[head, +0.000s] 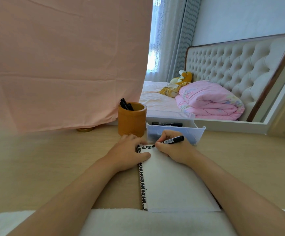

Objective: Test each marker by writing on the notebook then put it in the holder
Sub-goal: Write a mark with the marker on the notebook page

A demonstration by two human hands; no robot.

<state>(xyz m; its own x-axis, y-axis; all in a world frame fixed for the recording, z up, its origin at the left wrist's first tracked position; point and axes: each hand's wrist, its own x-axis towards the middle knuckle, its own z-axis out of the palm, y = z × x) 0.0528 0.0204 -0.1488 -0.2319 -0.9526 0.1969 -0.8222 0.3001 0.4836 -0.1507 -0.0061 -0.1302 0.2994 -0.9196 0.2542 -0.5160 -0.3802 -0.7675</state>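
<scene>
A wooden counter [53, 159], a bed [157, 99] behind. The left hand [128, 154] lies flat on the notebook [172, 184]; beside it, the right hand [174, 149] pinches a marker [172, 140].

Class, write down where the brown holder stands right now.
In the head view the brown holder stands on the desk just beyond the left hand, with the white tray close on its right and the pink cloth behind.

light wood table [53, 159], notebook [169, 181], brown holder [132, 121], clear tray [153, 133]
</scene>
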